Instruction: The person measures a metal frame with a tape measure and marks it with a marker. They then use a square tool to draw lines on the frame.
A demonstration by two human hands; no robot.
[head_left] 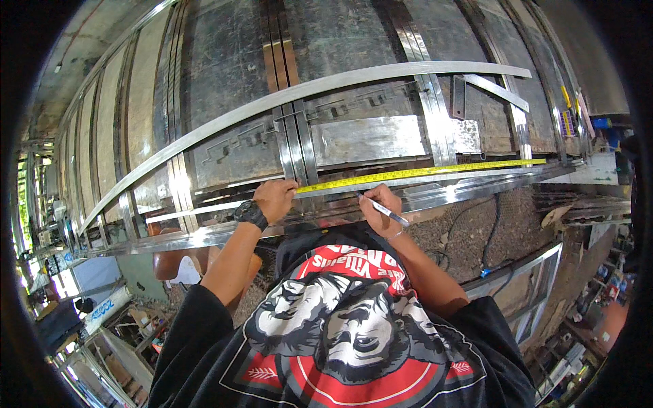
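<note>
A yellow tape measure blade (422, 178) is stretched along a long silver metal bar (408, 185) at the near side of the metal frame. My left hand (275, 198), wearing a dark wristwatch (252, 215), is closed on the blade's left end and rests on the bar. Slightly right of my body, my right hand (382, 207) grips a pen (390, 213). The pen's dark tip points at the bar, just below the tape. Whether the tip touches the metal I cannot tell.
Paired metal rails (292, 136) cross the bench. A long bar (306, 88) lies across them, with an angled metal piece (490, 90) at the right. A plain metal sheet (371, 139) sits beyond the tape. A dark cable (495, 231) hangs at the near right, above another metal frame (537, 292).
</note>
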